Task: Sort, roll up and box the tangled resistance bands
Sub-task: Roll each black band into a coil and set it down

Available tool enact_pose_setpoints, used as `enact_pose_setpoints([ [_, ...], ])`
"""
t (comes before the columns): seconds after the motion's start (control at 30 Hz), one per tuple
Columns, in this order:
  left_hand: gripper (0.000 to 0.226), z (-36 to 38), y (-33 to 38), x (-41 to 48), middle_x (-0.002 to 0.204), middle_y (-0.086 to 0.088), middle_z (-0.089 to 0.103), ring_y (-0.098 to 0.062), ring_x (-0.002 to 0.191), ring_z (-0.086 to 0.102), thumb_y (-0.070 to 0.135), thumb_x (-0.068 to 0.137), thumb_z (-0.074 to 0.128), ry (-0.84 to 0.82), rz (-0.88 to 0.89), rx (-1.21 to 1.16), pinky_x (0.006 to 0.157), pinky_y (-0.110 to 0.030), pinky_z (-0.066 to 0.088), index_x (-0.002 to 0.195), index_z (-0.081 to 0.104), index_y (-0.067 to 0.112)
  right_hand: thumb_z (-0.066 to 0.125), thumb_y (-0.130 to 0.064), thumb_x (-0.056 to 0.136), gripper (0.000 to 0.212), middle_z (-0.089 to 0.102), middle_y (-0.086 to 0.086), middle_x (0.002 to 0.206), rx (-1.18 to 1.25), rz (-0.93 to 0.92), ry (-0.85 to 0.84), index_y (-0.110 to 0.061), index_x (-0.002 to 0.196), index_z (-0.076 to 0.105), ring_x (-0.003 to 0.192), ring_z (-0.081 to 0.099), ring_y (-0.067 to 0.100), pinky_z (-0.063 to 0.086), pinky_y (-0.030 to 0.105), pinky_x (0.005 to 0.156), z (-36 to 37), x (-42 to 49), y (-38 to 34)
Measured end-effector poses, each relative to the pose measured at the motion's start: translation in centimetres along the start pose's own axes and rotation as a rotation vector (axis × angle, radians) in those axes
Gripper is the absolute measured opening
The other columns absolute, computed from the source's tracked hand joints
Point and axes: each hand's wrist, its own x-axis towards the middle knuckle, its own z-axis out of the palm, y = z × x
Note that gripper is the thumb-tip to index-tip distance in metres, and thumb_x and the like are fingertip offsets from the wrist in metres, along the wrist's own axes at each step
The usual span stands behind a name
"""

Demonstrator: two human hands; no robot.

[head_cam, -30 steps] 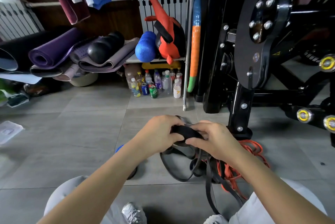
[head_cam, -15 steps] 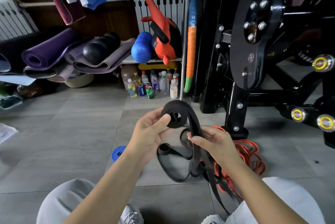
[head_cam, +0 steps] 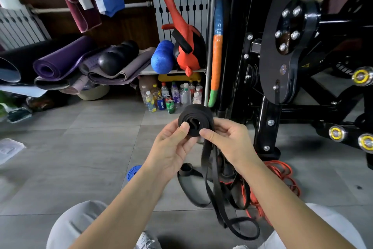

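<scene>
Left hand (head_cam: 173, 148) and right hand (head_cam: 228, 139) each in a pinching grip on black band coil (head_cam: 194, 120), loose tail hanging to floor (head_cam: 80, 158), orange bands (head_cam: 282, 176) beside.

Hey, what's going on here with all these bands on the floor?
A person is rolling up a resistance band. The left hand and right hand both pinch the black coil, held above the floor. Its loose tail hangs into a tangle of black bands beside the orange bands. A rolled blue band lies apart. No box is in view.
</scene>
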Motion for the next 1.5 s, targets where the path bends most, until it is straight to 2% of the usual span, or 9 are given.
enact_pose_setpoints([
  [0.1,0.032,-0.6,1.1,-0.1,0.100,-0.007,0.070,-0.018,0.092,0.068,0.015,0.076,0.063,-0.022,-0.003,0.201,0.074,-0.025,0.056,0.107,0.060,0.009,0.072,-0.005,0.079,0.026,0.074,-0.010,0.094,-0.097,0.010,-0.037,-0.029,0.092,0.070,0.092,0.069,0.009,0.052,0.018,0.081,-0.4,0.7,-0.3],
  [0.23,0.030,-1.1,4.1,0.5,0.090,0.012,0.073,-0.007,0.084,0.068,0.006,0.080,0.071,-0.054,0.177,0.926,0.073,-0.023,0.054,0.095,0.065,0.032,0.073,-0.006,0.078,0.033,0.073,-0.017,0.091,-0.197,0.064,-0.115,-0.037,0.089,0.068,0.091,0.069,0.006,0.051,0.022,0.090,-1.1,1.2,-0.6],
  [0.47,0.030,-0.8,4.9,0.6,0.081,0.012,0.072,-0.005,0.077,0.067,0.003,0.077,0.073,-0.061,0.183,1.037,0.074,-0.026,0.054,0.085,0.067,0.031,0.073,-0.009,0.078,0.030,0.072,-0.019,0.089,-0.321,0.088,-0.184,-0.034,0.094,0.067,0.093,0.066,-0.001,0.050,0.018,0.091,-1.4,1.8,-1.3],
  [0.63,0.045,1.0,5.4,0.6,0.099,0.023,0.059,-0.002,0.097,0.058,0.026,0.074,0.075,-0.096,0.263,1.625,0.083,-0.023,0.046,0.115,0.058,0.034,0.075,-0.018,0.078,0.020,0.074,0.000,0.089,-0.568,0.123,-0.259,-0.023,0.097,0.073,0.088,0.069,0.019,0.052,0.045,0.088,-1.1,2.0,-1.3],
  [0.77,0.034,2.3,5.5,0.8,0.105,0.009,0.065,-0.014,0.096,0.057,0.025,0.080,0.068,-0.234,0.266,1.946,0.082,-0.031,0.047,0.113,0.062,0.028,0.076,-0.019,0.075,0.027,0.073,0.001,0.086,-0.554,0.133,-0.258,-0.044,0.084,0.069,0.086,0.069,0.024,0.054,0.046,0.085,-0.8,1.5,-1.6],
  [1.0,0.034,1.3,5.9,0.4,0.082,0.020,0.071,0.001,0.082,0.066,0.003,0.075,0.073,-0.130,0.227,1.304,0.079,-0.012,0.051,0.084,0.068,0.035,0.076,-0.012,0.077,0.036,0.069,-0.015,0.089,-0.418,0.074,-0.180,-0.043,0.092,0.064,0.082,0.063,-0.006,0.045,0.006,0.076,-1.1,0.2,-1.1],
  [1.33,0.037,-0.2,3.8,-0.1,0.097,-0.008,0.073,-0.019,0.086,0.070,0.009,0.072,0.064,0.058,0.055,0.294,0.075,-0.027,0.058,0.110,0.062,0.008,0.068,0.001,0.081,0.037,0.073,-0.016,0.095,-0.126,-0.010,-0.088,-0.033,0.095,0.068,0.094,0.068,0.005,0.050,0.014,0.081,0.1,1.3,-1.0],
  [1.4,0.032,-0.6,4.0,-0.3,0.099,-0.007,0.072,-0.019,0.088,0.070,0.003,0.077,0.064,0.065,0.038,0.337,0.076,-0.028,0.058,0.108,0.061,0.010,0.069,0.003,0.079,0.038,0.073,-0.018,0.090,-0.172,0.005,-0.123,-0.033,0.092,0.068,0.090,0.069,0.004,0.050,0.013,0.080,0.0,1.7,-1.2],
  [1.5,0.043,-1.1,5.4,-0.3,0.111,0.010,0.065,-0.006,0.104,0.063,0.007,0.080,0.071,0.040,0.195,0.998,0.089,-0.024,0.050,0.110,0.056,0.035,0.072,-0.001,0.078,0.038,0.073,-0.016,0.089,-0.309,0.040,-0.183,-0.035,0.093,0.068,0.085,0.068,0.000,0.050,0.011,0.076,-0.2,2.2,-1.5],
])
